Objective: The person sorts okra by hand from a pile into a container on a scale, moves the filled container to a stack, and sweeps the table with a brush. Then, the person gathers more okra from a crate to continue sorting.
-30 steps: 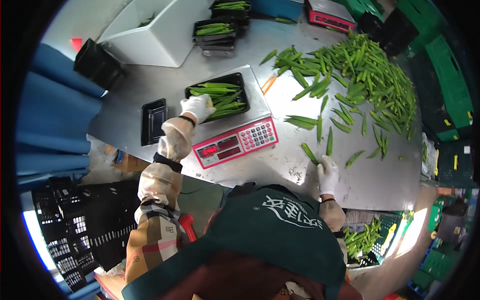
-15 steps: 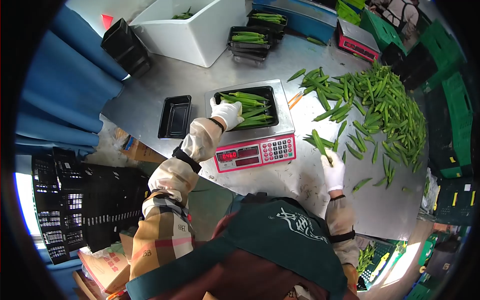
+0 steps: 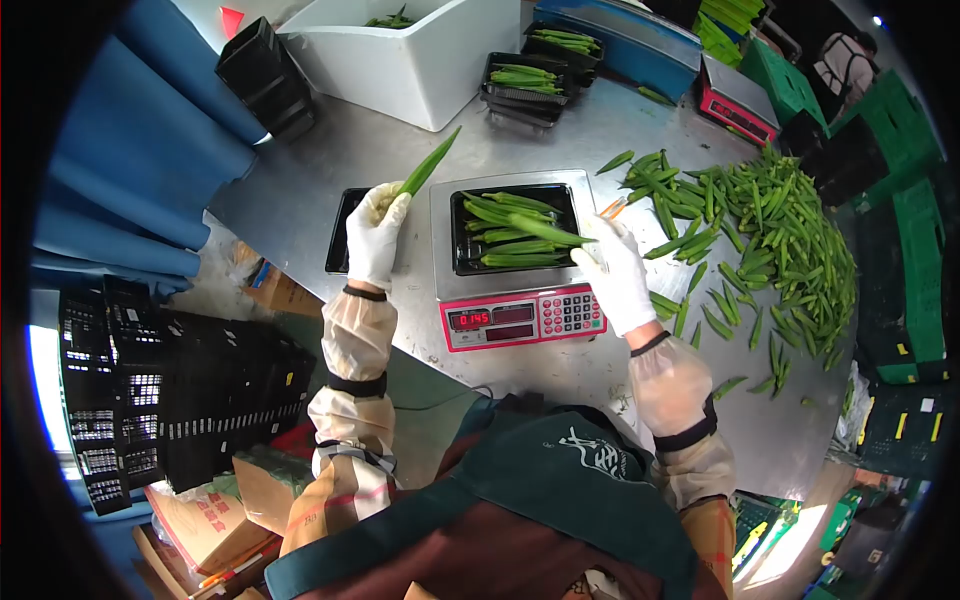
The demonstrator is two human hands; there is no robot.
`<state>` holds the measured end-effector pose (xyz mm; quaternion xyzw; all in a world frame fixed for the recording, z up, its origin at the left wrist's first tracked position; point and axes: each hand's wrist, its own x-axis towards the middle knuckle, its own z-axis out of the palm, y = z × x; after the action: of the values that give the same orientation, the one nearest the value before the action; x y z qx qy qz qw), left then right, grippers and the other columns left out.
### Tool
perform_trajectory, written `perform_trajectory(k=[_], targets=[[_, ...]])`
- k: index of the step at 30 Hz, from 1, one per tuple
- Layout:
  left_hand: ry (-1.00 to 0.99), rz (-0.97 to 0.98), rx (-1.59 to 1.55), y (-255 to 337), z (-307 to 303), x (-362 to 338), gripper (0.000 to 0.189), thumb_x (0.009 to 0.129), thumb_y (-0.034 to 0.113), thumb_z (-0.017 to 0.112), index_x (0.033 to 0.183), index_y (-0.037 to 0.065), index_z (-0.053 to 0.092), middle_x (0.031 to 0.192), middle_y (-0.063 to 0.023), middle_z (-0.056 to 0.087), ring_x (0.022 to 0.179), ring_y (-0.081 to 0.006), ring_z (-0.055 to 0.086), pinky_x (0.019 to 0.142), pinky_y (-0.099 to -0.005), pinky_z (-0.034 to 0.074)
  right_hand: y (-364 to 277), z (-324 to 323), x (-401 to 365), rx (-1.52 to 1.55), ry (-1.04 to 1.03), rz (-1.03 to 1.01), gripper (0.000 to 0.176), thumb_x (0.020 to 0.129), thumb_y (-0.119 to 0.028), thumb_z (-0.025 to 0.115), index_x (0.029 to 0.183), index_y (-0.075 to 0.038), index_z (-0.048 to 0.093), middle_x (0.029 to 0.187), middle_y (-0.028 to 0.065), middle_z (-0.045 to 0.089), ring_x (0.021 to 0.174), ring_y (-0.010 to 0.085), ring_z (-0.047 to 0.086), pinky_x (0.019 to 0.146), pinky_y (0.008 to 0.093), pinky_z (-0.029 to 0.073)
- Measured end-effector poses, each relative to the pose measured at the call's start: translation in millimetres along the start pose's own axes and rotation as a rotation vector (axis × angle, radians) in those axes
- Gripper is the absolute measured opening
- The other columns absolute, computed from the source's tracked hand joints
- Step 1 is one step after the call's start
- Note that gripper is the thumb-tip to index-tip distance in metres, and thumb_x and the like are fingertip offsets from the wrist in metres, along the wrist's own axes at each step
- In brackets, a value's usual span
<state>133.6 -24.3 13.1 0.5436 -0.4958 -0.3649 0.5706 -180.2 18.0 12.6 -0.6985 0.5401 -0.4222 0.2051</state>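
My left hand, in a white glove, is closed on an okra pod that points up and away, left of the scale. Beneath that hand is an empty black tray, partly hidden. My right hand, also gloved, pinches the end of another okra pod, which reaches over the black tray on the scale. Several okra pods lie side by side in this tray. The scale has a red front, and its display seems to read 0.145.
A large okra pile covers the table's right side. At the back stand a white foam box, stacked filled trays and a second red scale. Black crates stand at the left, and a person is at the far right.
My left hand has left the tray with an okra pod and moved left. My right hand has brought its pod from the table to the tray. The display has dropped from 0.460.
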Motion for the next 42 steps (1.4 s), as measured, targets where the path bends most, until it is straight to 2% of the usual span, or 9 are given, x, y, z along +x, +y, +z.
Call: perform_trajectory(k=[2,10,15,19,24,27,31,38,42], targets=[[0.021,-0.023,-0.037,-1,-5,-15,0.021,0.087,0.005,0.064,0.107,-0.001,0.063,0.095,-0.0011,0.064,0.084,-0.0072,0.057,0.076,-0.0207,0.046,-8,8,9,-0.18,0.051,-0.146,0.054,0.078,-0.004,0.067,0.129,-0.008,0.052,0.118,0.0126,0.061,0.11,0.0255,0.057,0.093,0.0323,0.046],[-0.41,-0.198,-0.184,-10,84,-138,0.025,0.082,0.006,0.069,0.106,0.001,0.063,0.097,-0.0077,0.066,0.088,-0.0124,0.061,0.079,-0.0279,0.051,-9,5,-48,0.641,-0.393,0.399,0.037,0.09,-0.011,0.061,0.126,-0.002,0.055,0.107,0.0059,0.067,0.091,0.0086,0.06,0.075,0.0215,0.048],[-0.746,0.233,0.145,9,124,-153,0.036,0.079,0.013,0.073,0.113,0.005,0.063,0.102,-0.0134,0.064,0.095,-0.0261,0.063,0.083,-0.0324,0.05,36,-53,-119,0.644,-0.113,0.763,0.023,0.093,-0.019,0.057,0.107,-0.004,0.066,0.094,0.0053,0.068,0.078,0.0109,0.062,0.062,0.0225,0.046],[-0.34,0.169,0.118,3,100,-87,0.024,0.082,0.013,0.07,0.105,0.007,0.067,0.095,-0.0105,0.066,0.085,-0.0196,0.063,0.077,-0.0295,0.052,77,-154,-230,0.393,0.291,1.013,0.023,0.085,-0.019,0.064,0.096,0.001,0.065,0.085,0.0093,0.065,0.074,0.0169,0.063,0.067,0.0298,0.051],[0.034,0.05,0.037,-30,43,-19,0.022,0.088,0.002,0.061,0.11,-0.001,0.062,0.103,-0.008,0.066,0.092,-0.0122,0.061,0.084,-0.0241,0.048,139,-300,-520,-0.825,-0.101,1.362,0.059,0.073,-0.029,0.075,0.114,0.01,0.055,0.11,0.0235,0.063,0.096,0.0301,0.064,0.084,0.0346,0.047],[-0.013,-0.046,0.252,-69,39,-16,0.037,0.083,-0.002,0.062,0.119,-0.004,0.056,0.113,-0.0129,0.064,0.102,-0.0155,0.061,0.09,-0.0263,0.047,86,-284,-496,-0.407,0.388,1.299,0.041,0.08,-0.018,0.069,0.114,0.005,0.061,0.109,0.0153,0.066,0.095,0.0222,0.062,0.082,0.0319,0.048],[-0.068,0.023,0.361,-95,67,-34,0.05,0.076,-0.005,0.062,0.125,-0.005,0.052,0.115,-0.0163,0.063,0.106,-0.0179,0.06,0.092,-0.0277,0.046,94,-237,-432,-0.12,0.395,1.234,0.041,0.082,-0.02,0.067,0.115,0.004,0.06,0.11,0.0176,0.065,0.098,0.0248,0.062,0.085,0.033,0.048],[-0.291,-0.098,0.069,-82,118,-66,0.053,0.079,-0.01,0.057,0.13,-0.009,0.044,0.121,-0.0157,0.058,0.105,-0.0167,0.059,0.093,-0.0262,0.044,193,-153,-316,-0.353,0.582,0.86,0.043,0.082,-0.017,0.07,0.118,0.004,0.058,0.099,0.0141,0.069,0.091,0.0195,0.065,0.081,0.0311,0.05],[-0.271,-0.129,0.083,-72,110,-72,0.049,0.084,-0.006,0.06,0.13,-0.005,0.046,0.124,-0.0143,0.056,0.107,-0.0175,0.056,0.092,-0.0264,0.045,210,-142,-276,-0.798,0.756,1.13,0.035,0.083,-0.011,0.067,0.115,0.003,0.06,0.094,0.0105,0.069,0.08,0.0182,0.065,0.074,0.0295,0.051]])
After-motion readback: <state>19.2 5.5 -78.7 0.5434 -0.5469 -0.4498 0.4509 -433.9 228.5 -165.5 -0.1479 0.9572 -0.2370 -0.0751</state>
